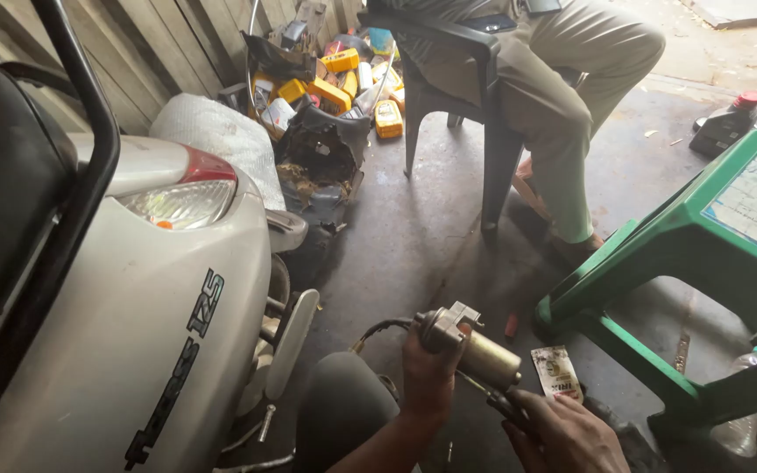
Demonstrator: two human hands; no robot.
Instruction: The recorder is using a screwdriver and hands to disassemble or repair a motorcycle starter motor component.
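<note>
Gripping the starter motor (475, 349), our left hand (428, 372) closes around its mounting end while our right hand (564, 434) clenches a dark tool (508, 405) whose tip meets the cylindrical body. We hold the motor low in the centre of the view, above the concrete floor (413, 236), tilted, with a black cable (378, 330) trailing from it. A small printed sachet (556, 371) lies on the floor just beside it. At left stands a white scooter (159, 350); at right, a green plastic stool (685, 254). Behind, a seated person (562, 79) occupies a dark chair (457, 70)
</note>
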